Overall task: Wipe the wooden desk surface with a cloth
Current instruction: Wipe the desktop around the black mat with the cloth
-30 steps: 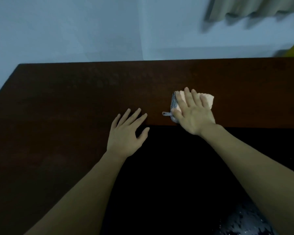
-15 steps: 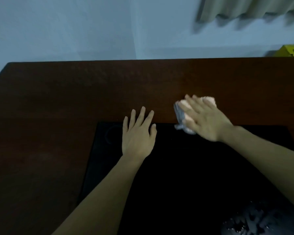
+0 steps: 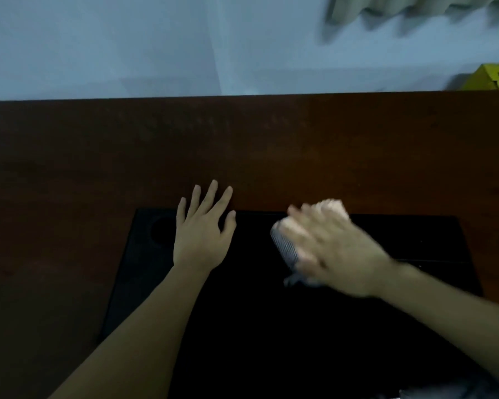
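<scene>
Brown wood makes the desk (image 3: 271, 145), and it fills the picture from its left edge to its right edge. The far edge of the desk runs along a pale blue wall (image 3: 127, 44). A big black mat (image 3: 271, 326) lies on the near part of the desk, in the middle. It has a round shape near its far left corner.

The left hand (image 3: 202, 234) lies flat, palm down, on the far left part of the mat. Its fingers (image 3: 211, 194) are spread apart and straight. The tips reach past the far edge of the mat onto the wood. This hand holds nothing.

The right hand (image 3: 329, 249) is on top of the cloth (image 3: 285, 249). It is blurred. The fingers look pushed down flat on the cloth and close together, but the blur makes it hard to be sure. The cloth is folded small. It is pale on top, with a grey checked side that shows at the left of the hand. It sits at the far edge of the mat, near the middle, and its far end just touches the wood. A small grey bit sticks out under the hand on the near side.

The two hands are near each other but do not touch.

A yellow box (image 3: 493, 77) sits past the far right corner of the desk. A curtain (image 3: 415, 7) hangs at the top right.
</scene>
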Demonstrator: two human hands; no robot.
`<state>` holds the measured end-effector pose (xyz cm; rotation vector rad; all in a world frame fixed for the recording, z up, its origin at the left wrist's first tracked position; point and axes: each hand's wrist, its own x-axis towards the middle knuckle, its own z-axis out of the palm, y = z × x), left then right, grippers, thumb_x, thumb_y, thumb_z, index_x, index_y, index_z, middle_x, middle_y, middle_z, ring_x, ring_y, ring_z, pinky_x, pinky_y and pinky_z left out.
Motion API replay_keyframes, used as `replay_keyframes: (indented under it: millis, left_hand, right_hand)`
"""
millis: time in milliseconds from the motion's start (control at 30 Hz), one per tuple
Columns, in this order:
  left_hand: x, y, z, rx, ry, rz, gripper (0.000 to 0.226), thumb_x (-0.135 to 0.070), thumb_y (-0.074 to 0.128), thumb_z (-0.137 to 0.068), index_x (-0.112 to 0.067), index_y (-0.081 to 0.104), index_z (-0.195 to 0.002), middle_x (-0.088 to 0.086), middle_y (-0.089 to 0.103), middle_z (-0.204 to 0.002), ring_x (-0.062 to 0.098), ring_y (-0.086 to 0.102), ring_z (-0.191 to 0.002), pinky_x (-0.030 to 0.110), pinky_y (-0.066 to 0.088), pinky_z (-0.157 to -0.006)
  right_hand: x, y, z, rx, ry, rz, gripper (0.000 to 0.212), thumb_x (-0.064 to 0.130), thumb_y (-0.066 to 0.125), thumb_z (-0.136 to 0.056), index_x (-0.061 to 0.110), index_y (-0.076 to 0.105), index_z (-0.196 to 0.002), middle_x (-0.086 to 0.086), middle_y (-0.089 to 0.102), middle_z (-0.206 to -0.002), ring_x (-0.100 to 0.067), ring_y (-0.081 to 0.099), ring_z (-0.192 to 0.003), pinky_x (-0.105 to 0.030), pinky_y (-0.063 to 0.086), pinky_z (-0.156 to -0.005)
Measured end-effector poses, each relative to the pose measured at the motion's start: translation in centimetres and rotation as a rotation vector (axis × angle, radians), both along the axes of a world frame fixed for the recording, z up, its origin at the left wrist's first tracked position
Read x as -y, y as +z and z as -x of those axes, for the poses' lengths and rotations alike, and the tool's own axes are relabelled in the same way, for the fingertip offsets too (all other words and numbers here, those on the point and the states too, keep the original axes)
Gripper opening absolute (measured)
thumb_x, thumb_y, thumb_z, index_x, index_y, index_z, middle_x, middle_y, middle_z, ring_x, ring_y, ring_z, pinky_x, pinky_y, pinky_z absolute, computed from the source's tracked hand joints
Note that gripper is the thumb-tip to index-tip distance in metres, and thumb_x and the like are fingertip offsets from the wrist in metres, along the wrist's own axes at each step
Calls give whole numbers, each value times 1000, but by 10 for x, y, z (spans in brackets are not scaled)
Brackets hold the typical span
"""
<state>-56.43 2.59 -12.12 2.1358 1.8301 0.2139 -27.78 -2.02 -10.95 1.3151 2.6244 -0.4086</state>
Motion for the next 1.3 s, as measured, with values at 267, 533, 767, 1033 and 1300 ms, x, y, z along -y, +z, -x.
replay_keyframes:
  millis: [267,533,767,1033,1300]
  left_hand:
    - [-2,1,-2,-4,18,12,53,-50,29,-106,-43,22,-158,-14,7,-168,12,-7,-155,39,-6,-126]
    - [-1,0,0,-35,13,-20,52,-50,29,-107,-41,24,-158,-11,10,-168,15,-2,-156,40,-4,-125]
    - [-1,1,0,5,6,-12,52,-49,31,-106,-42,25,-157,-12,10,-168,13,-4,-156,39,-4,-126]
    - [-1,-1,0,-4,17,-1,52,-53,29,-105,-46,24,-157,-15,8,-167,11,-6,-155,37,-6,-126]
    - [0,1,-3,-66,12,-6,56,-55,25,-105,-44,18,-159,-13,4,-169,13,-7,-156,40,-6,-126]
  right_hand:
    - [-126,3,1,95,-559,-48,72,64,2,-101,29,-12,-162,-8,-14,-171,-28,-13,-157,-50,-5,-126]
    - [24,11,44,-57,-62,9,70,61,13,-106,26,-2,-164,-5,-7,-171,-26,-7,-157,-40,-12,-124]
    - [-39,-3,-40,16,-257,-108,75,75,-8,-95,37,-12,-159,-5,-3,-170,-27,0,-158,-42,-3,-126]
    - [-80,8,-1,89,-541,-5,72,62,6,-103,26,-15,-162,-7,-19,-170,-27,-17,-156,-49,-7,-126]
    - [49,8,4,-67,-195,18,73,70,2,-99,35,-14,-161,3,-24,-167,-20,-24,-154,-42,-14,-123]
